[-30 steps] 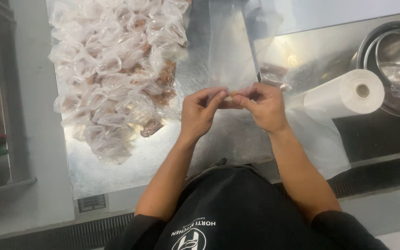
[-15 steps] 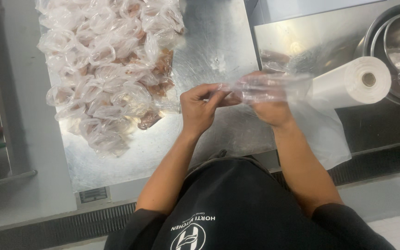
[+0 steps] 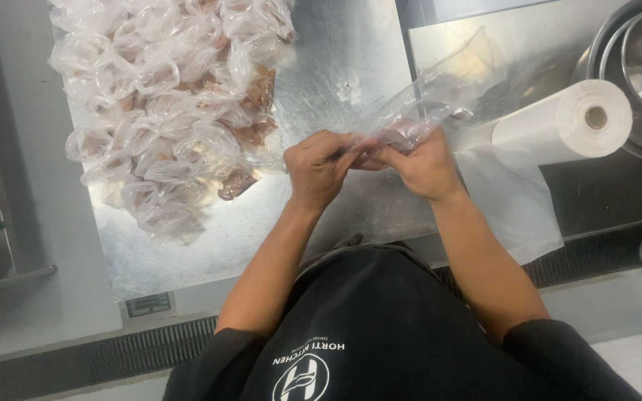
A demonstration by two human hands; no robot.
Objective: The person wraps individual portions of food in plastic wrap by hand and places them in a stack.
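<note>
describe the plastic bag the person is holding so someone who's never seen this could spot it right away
Start at the steel counter and find the two hands meeting above its near edge. Pinched between the left hand and right hand is a clear plastic bag. Unlike the filled bags heaped to the left, it looks empty.

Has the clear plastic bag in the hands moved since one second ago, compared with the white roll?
Yes. The clear plastic bag, pinched by both hands, was bunched small between the fingers; now it spreads up and rightward, toward the white roll.

Scratched steel table (image 3: 351, 67), heap of filled clear bags (image 3: 172, 111), roll of plastic bags (image 3: 559, 122)
</note>
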